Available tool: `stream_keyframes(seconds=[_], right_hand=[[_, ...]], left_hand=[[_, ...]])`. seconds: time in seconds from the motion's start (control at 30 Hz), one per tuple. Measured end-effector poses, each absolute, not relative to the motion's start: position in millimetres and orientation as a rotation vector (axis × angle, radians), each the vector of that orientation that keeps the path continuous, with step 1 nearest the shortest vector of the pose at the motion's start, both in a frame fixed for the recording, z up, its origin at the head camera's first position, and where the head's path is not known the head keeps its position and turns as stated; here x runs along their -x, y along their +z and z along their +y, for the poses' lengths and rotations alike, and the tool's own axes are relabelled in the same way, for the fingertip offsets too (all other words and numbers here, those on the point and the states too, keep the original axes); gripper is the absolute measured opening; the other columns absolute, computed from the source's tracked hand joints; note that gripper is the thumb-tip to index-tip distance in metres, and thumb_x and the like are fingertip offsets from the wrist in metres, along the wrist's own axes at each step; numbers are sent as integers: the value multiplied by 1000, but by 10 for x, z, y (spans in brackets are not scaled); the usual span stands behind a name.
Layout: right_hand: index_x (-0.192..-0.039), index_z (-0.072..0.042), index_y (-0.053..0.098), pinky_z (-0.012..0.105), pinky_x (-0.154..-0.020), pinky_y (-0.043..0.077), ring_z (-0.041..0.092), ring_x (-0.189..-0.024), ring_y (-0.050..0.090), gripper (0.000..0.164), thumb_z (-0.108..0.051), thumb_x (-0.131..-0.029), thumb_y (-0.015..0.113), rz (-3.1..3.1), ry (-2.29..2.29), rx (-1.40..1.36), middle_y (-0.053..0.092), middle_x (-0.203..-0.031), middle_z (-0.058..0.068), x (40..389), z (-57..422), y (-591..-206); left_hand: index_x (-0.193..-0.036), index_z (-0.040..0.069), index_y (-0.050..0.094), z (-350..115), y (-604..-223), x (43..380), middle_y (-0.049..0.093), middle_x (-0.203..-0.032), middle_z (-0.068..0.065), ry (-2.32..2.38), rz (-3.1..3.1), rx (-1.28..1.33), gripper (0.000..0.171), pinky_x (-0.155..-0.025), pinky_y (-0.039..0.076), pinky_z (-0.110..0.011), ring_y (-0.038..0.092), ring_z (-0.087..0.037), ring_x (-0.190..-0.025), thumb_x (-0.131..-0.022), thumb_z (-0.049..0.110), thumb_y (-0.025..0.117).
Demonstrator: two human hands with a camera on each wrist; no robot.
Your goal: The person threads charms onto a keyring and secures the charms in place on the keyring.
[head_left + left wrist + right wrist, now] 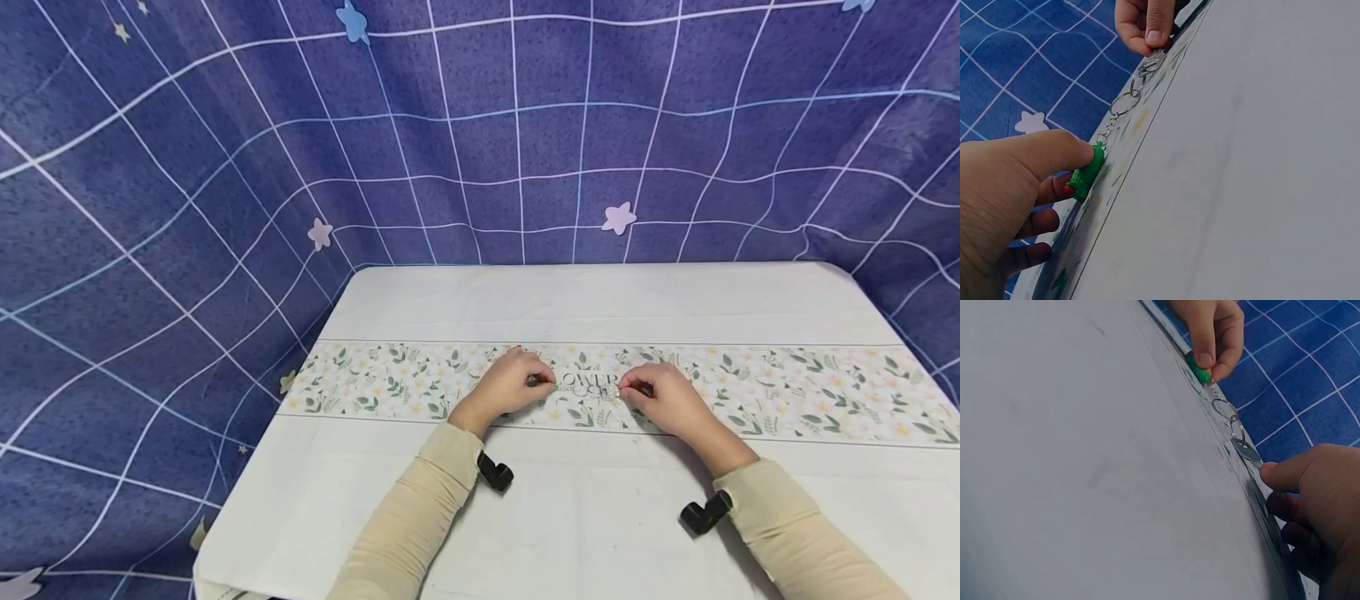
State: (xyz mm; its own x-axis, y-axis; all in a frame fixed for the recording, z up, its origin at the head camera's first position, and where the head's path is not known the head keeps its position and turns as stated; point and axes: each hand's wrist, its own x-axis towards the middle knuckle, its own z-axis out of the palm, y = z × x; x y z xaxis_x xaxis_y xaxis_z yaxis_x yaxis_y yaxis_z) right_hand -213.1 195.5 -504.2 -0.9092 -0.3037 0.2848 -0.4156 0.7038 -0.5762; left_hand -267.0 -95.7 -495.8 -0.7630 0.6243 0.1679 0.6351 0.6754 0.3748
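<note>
My left hand (512,385) pinches a small green keychain charm (1089,170) with a red bit at its lower end, between thumb and forefinger. From the charm runs a short silver chain (1109,128) to a split ring (1114,107). A second ring links this to a flat silver key (1245,450). The far end of the key is pinched by the thumb and forefinger of my right hand (663,395); its tip is hidden there. Between the two hands the keychain stretches out in a line, close over the floral runner (420,375).
The runner, printed with flowers, leaves and dark lettering, crosses a white-covered table (555,508) from side to side. A blue curtain (480,133) with white grid lines and stars hangs behind and to the left. Black wrist mounts (495,472) sit on both beige sleeves.
</note>
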Motion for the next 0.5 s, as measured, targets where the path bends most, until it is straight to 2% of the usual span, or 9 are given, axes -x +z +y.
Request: stream_keyframes(seconds=[0.17, 0.5], right_hand=[[-90, -15, 72, 47, -80, 43, 28, -91, 56, 6, -12, -90, 76, -2726, 845, -597, 64, -91, 2, 2114, 1949, -5083], [-91, -16, 71, 46, -78, 43, 26, -90, 54, 6, -12, -91, 75, -2708, 833, -593, 63, -92, 1, 2110, 1947, -5128]], left_hand=[[-104, 26, 79, -979, -4990, 2641, 70, -100, 12, -627, -2835, 1069, 12, -95, 45, -31, 57, -11, -98, -97, 31, 70], [-109, 23, 77, -1013, -5031, 2598, 69, -102, 9, -637, -2802, 1053, 17, -94, 46, -33, 56, -13, -96, -98, 31, 66]])
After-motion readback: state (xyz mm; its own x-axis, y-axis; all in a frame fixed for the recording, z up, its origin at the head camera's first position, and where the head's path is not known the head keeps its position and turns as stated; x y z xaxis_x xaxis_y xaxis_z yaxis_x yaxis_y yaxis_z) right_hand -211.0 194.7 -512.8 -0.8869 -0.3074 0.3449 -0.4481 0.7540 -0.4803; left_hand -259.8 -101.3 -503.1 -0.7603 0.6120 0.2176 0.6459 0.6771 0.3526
